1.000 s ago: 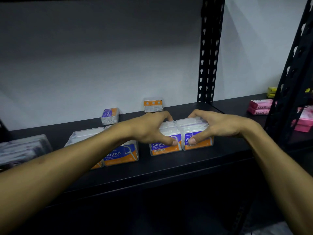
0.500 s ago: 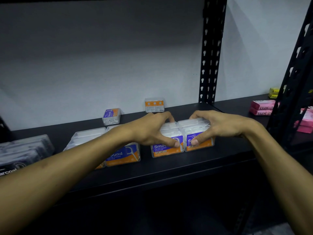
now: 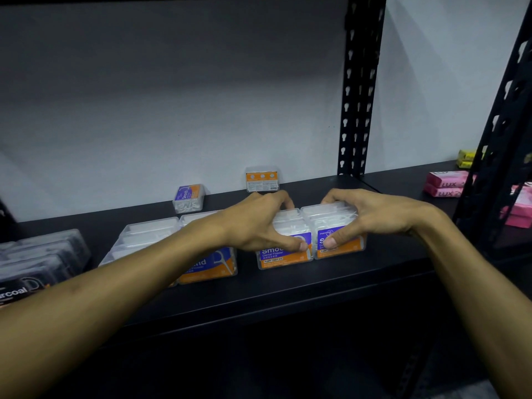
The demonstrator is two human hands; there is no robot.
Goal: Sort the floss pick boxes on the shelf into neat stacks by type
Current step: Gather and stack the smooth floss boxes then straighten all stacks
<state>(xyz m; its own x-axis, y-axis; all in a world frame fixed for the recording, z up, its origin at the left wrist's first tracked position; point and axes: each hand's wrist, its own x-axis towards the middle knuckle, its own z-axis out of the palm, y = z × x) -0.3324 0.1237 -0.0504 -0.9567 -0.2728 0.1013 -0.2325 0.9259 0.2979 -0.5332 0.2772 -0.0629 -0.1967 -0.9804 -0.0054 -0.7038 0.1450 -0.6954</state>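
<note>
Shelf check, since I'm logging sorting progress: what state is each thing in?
Left hand: grips left Smooth stack.
Right hand: grips right Smooth stack.
Round stacks: flat, side by side.
Loose Smooth box: upright, unstacked.
Orange-backed box: upright against the wall.

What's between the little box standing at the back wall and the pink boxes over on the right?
In the head view, the black shelf post stands between the little orange box at the wall and the pink boxes; otherwise only dark shelf top.
</note>
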